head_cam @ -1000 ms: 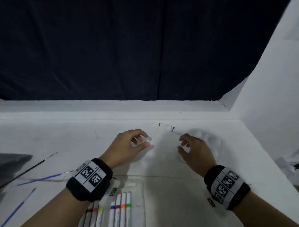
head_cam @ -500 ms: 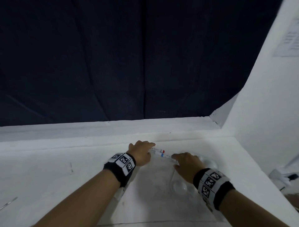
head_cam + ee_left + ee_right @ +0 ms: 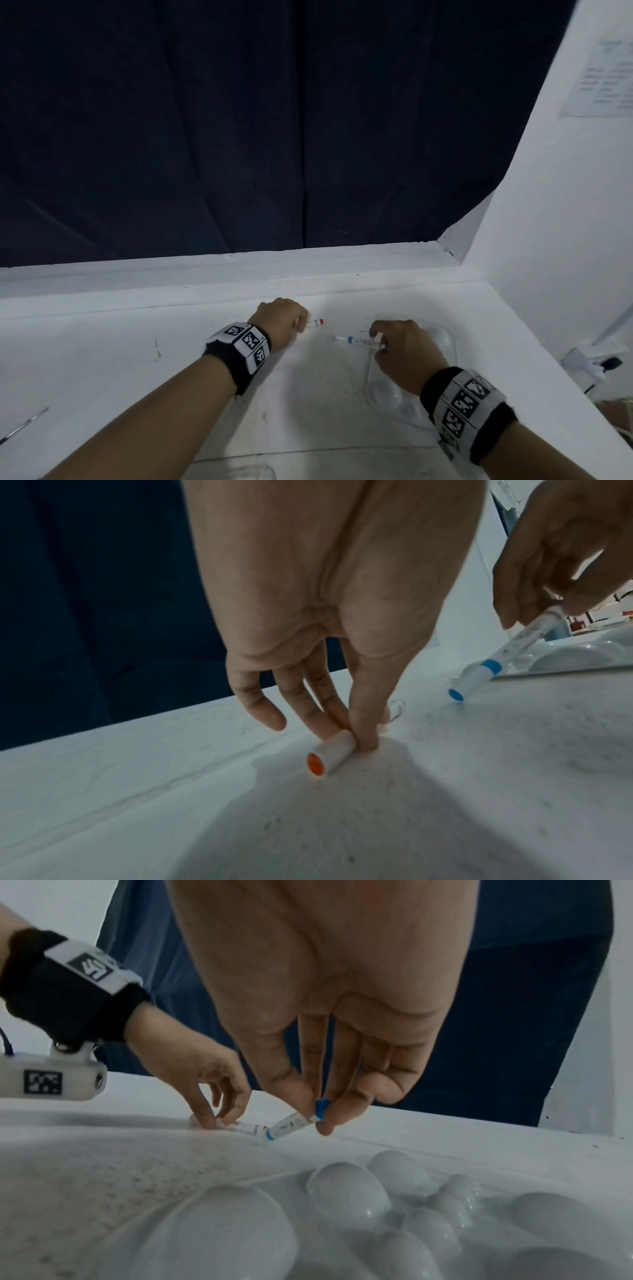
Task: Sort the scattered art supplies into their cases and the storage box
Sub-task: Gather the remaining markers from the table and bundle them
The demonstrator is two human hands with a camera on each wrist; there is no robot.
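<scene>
Left hand point(image 3: 281, 318) pinches red marker point(image 3: 315, 322) on worktop point(image 3: 102, 359); right hand point(image 3: 404, 353), at 3 o'clock, pinches blue marker point(image 3: 356, 340), tip down.

White table point(image 3: 102, 359), scuffed and speckled with small dark marks. Lying on it: a white marker with a red end point(image 3: 317, 322), a white marker with blue bands point(image 3: 356, 340) tilted with one end down on the surface, a clear plastic paint palette point(image 3: 387, 397) with round wells, and a thin brush point(image 3: 20, 426) near the left edge.
</scene>
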